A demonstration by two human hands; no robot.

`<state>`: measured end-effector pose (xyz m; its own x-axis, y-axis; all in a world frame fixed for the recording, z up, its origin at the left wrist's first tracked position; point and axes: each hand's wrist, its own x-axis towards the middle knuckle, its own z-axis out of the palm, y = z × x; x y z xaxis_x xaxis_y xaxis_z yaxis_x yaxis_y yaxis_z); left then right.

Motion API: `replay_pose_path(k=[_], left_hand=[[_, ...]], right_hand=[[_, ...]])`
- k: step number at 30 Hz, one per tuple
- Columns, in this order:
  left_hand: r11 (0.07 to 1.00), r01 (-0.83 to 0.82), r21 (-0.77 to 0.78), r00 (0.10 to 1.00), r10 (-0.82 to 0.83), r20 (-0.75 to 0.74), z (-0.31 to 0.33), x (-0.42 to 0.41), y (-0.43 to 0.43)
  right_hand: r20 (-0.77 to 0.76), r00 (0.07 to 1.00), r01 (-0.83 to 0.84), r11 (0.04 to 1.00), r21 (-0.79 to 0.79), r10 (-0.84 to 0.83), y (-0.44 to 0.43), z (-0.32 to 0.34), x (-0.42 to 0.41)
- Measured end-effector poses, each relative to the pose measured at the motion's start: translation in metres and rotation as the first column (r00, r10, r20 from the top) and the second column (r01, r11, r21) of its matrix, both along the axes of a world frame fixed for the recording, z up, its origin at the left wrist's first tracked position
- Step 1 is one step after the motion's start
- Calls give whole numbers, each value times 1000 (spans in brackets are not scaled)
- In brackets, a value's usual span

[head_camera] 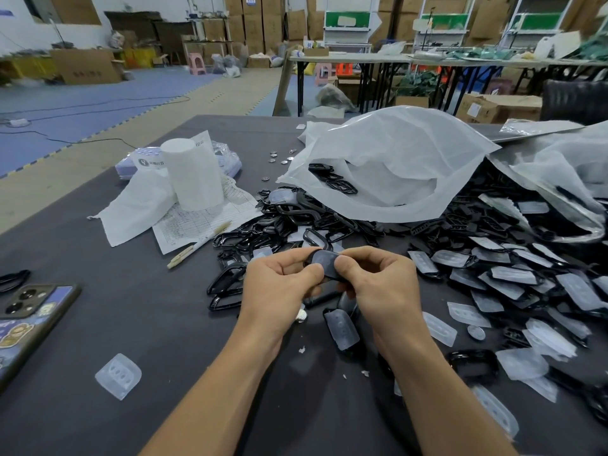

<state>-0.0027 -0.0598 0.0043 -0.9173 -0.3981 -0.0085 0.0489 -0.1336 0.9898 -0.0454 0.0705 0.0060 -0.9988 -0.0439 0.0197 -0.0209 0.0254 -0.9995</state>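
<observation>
Workpiece: one black shell, held just above the table at centre, close in front of the heap of black frames.
Left hand: my left hand pinches the shell's left end, thumb on top and fingers curled beneath, to steady the part.
Right hand: my right hand clamps the right end the same way. I judge that both thumbs press the face to seat or check a fit.
Stock, right: translucent pads piled within the right hand's reach; too many to count.
Stock, centre: frames, too many to count; some lie inside one white bag.
Single items: one stray pad well apart at left; one phone; one pen; one paper roll.
Metal discs: scattered beyond the frames; too small to count surely.
</observation>
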Motion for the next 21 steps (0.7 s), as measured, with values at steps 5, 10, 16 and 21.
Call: replay_pose_path(k=[5,10,16,21], left_hand=[[1000,-21,21,1000,21,4,0,0,-3],[995,-7,101,1000,4,27,0,0,-2],[996,33,88,999,-33,-1,1,0,-2],[992,81,96,997,-81,-10,3,0,-6]], right_hand=[[0,999,-47,998,-37,47,-2,2,1],[28,988,-150,986,-70,152,-2,4,2],[-14,993,-119,993,-27,119,-2,1,-1],[-37,993,-110,994,-20,109,-1,1,-3]])
